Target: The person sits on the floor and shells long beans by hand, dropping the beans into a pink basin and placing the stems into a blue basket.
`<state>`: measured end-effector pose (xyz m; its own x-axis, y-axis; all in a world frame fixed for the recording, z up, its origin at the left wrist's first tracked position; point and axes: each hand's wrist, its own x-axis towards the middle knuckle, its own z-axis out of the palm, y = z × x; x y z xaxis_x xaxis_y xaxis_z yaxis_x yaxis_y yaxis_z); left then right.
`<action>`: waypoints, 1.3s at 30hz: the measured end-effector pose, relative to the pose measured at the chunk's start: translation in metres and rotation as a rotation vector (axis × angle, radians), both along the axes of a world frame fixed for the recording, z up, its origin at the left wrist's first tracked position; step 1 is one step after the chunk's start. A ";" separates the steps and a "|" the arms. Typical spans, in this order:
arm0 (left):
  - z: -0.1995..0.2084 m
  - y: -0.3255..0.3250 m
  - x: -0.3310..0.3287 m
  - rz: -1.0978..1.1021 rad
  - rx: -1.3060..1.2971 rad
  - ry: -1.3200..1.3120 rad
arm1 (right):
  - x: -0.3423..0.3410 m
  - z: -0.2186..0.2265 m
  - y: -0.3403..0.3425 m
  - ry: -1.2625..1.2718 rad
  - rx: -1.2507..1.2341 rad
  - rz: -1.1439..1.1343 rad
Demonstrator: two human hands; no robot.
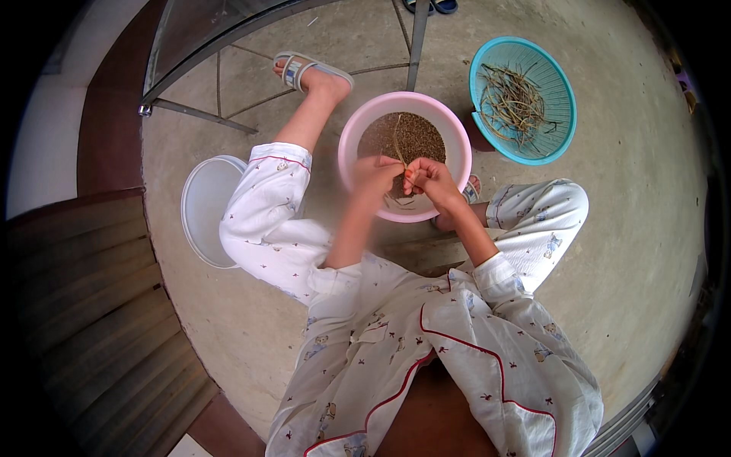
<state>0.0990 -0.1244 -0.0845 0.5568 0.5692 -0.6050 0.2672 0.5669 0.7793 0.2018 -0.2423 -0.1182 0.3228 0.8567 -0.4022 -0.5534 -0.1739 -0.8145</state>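
Over a pink basin [351, 133], my two hands meet with their fingertips close together. A long, thin, dry pod [397, 135] sticks up from between them. My left hand [376, 174], partly smeared by motion, pinches the pod near its lower part. Close beside it, my right hand [432, 183] has its thumb and fingers closed on the same pod. Small brown seeds [420, 135] cover the bottom of the basin. A few pale bits of husk [398, 203] lie at the basin's near side.
A turquoise plastic basket [562, 90] stands at the far right with many dry pods [514, 103] in it. To the left, by my leg, is a white round tub [209, 213]. A metal-framed table or stand [417, 46] rises behind the basin. Slatted boards [99, 327] lie at the left.
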 end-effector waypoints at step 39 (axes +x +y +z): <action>-0.005 0.001 -0.002 -0.031 0.012 -0.046 | 0.002 0.012 0.000 -0.034 -0.076 -0.061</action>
